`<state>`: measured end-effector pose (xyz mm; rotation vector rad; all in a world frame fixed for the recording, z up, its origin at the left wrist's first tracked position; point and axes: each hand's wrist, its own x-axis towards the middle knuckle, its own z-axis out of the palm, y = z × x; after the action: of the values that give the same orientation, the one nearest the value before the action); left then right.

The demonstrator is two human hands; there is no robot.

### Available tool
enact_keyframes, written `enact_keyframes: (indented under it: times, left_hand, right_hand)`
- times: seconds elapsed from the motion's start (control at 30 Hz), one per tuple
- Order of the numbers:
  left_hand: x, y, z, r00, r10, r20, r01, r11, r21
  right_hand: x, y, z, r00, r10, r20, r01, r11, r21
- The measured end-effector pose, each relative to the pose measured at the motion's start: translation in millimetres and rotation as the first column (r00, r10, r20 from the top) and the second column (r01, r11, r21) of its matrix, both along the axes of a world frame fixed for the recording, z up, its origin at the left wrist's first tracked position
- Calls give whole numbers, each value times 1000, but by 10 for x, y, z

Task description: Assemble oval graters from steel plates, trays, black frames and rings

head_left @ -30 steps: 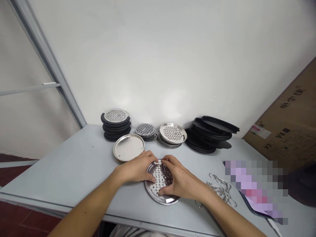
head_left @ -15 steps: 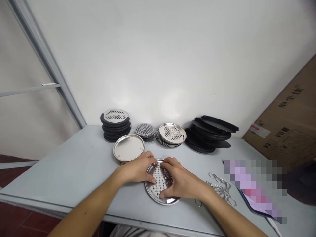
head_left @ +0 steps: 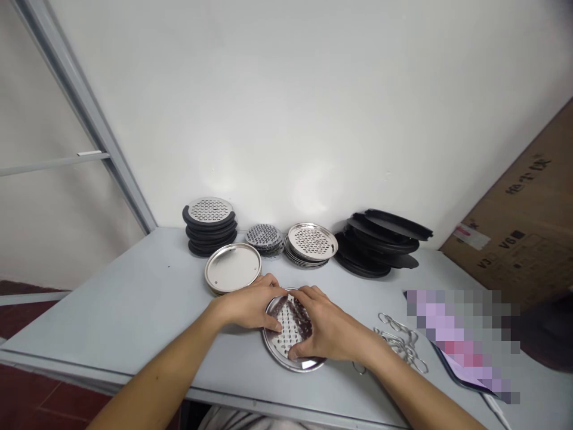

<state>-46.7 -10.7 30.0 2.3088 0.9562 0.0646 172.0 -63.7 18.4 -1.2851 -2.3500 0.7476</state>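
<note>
A round shiny metal grater plate (head_left: 290, 334) with raised rim and rows of perforations lies on the table near its front edge. My left hand (head_left: 257, 304) is closed on its left part, thumb on the holed face and fingertips at the far rim. On its right part my right hand (head_left: 320, 325) is closed too, thumb towards the near side and index finger towards the far side. The two index fingertips nearly meet at the far rim. Just beyond my left hand stands a stack of plain metal round trays (head_left: 233, 267).
Along the wall stand black-rimmed graters (head_left: 209, 224), small grater discs (head_left: 264, 237), rimmed grater plates (head_left: 312, 242) and black round parts (head_left: 382, 239). To the right lie several bent wire pieces (head_left: 400, 340), a blurred-out phone (head_left: 461, 346) and a cardboard box (head_left: 514, 227).
My left index fingertip has shifted slightly right along the plate's far rim, closer to the right one. Otherwise the hands and the plate have hardly moved.
</note>
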Motion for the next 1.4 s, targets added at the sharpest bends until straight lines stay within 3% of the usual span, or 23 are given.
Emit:
enact_keyframes:
  times: [0.3,0.7,0.87,1.1,1.4]
  left_hand:
    - [17,33,-33,999,17,36,-17,1000,3]
    - [90,-47,21,999,34,-26,-30,990,139]
    - [51,-42,63,999,26,-41,-23,997,72]
    - [-31,90,76,991,-115,-64,110,991,-75]
    - [20,130,-18,989,-115,-90,114,993,-19]
  right_hand:
    - [-4,1,-16,1000,-8,19,8,1000,0]
    - [-38,-6,34,1000,-11,10,11,1000,-4]
    - [-29,-14,42,1000,-2,14,2,1000,-9]
    - [-27,-13,39,1000,-3,20,3,1000,-10]
    - [-6,-9,5,1000,-5,9,5,1000,-4]
